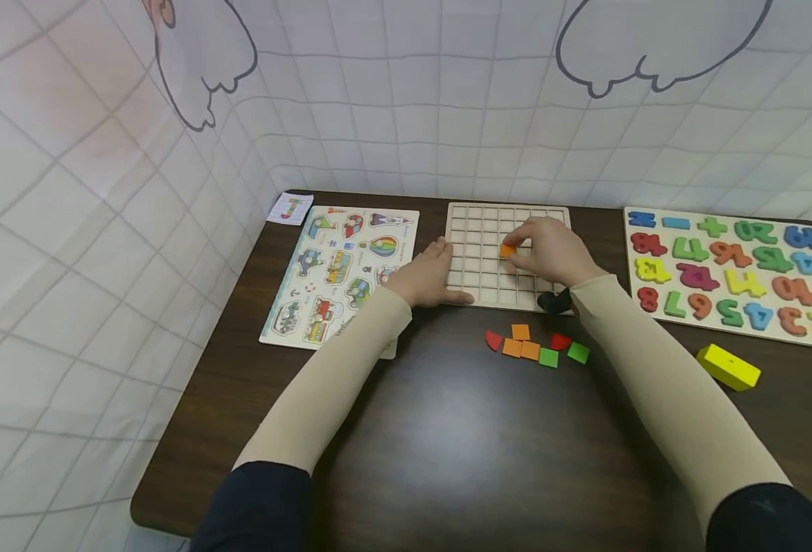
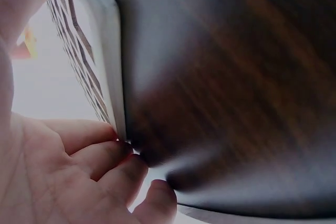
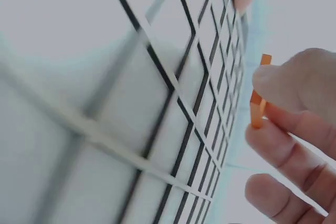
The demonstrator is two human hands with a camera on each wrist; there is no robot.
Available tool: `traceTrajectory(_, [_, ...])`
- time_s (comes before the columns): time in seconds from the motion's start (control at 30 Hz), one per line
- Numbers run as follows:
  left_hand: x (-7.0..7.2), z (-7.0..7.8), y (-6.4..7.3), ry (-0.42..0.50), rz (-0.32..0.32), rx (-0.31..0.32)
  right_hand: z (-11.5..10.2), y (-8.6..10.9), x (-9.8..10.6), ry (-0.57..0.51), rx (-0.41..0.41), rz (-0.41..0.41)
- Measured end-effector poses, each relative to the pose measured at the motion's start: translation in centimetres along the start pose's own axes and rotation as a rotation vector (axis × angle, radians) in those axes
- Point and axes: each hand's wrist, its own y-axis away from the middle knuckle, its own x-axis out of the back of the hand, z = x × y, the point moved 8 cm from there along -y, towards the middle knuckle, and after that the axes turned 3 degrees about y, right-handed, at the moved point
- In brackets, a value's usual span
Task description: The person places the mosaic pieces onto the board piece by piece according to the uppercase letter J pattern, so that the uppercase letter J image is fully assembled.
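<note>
A pale wooden grid board [image 1: 476,264] with square cells lies at the back middle of the table. My right hand [image 1: 550,247] pinches an orange square tile [image 1: 507,251] just over it; in the right wrist view the orange tile [image 3: 257,98] stands edge-on between thumb and fingertip, apart from the grid [image 3: 178,95]. My left hand [image 1: 428,277] rests along the board's left edge, fingers fairly straight. From the left wrist, its fingertips touch the board's side [image 2: 116,77]. Several loose tiles lie in front of the board: orange squares [image 1: 520,332], green squares [image 1: 548,357] and red curved pieces [image 1: 493,340].
To the left lies a picture puzzle board [image 1: 295,261], with a small card [image 1: 290,208] behind it. A number puzzle board [image 1: 716,264] lies to the right, and a yellow block [image 1: 728,368] in front of it. A patterned white curtain [image 1: 412,100] hangs behind the table.
</note>
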Motion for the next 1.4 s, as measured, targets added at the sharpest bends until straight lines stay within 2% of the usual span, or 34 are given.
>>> traceTrajectory(0.27, [-0.2, 0.2, -0.5, -0.012, 0.005, 0.002, 1.2, -4.7, -0.8, -0.031, -0.094, -0.045])
traceTrajectory(0.47, [-0.2, 0.2, 0.2, -0.025, -0.008, 0.004, 1.2, -6.3, -1.7, -0.009, -0.092, -0.054])
traceTrajectory(0.9, [0.1, 0.3, 0.5, -0.035, -0.034, 0.024, 1.5, -7.3, -1.7, -0.018, -0.098, -0.060])
traceTrajectory(1.2, [-0.2, 0.8, 0.5, -0.024, -0.051, 0.033, 2.2, -6.1, -2.1, -0.019, -0.093, -0.074])
traceTrajectory(1.4, [0.4, 0.3, 0.3, -0.028, -0.040, 0.039, 0.6, -4.9, -1.2, -0.029, -0.040, -0.040])
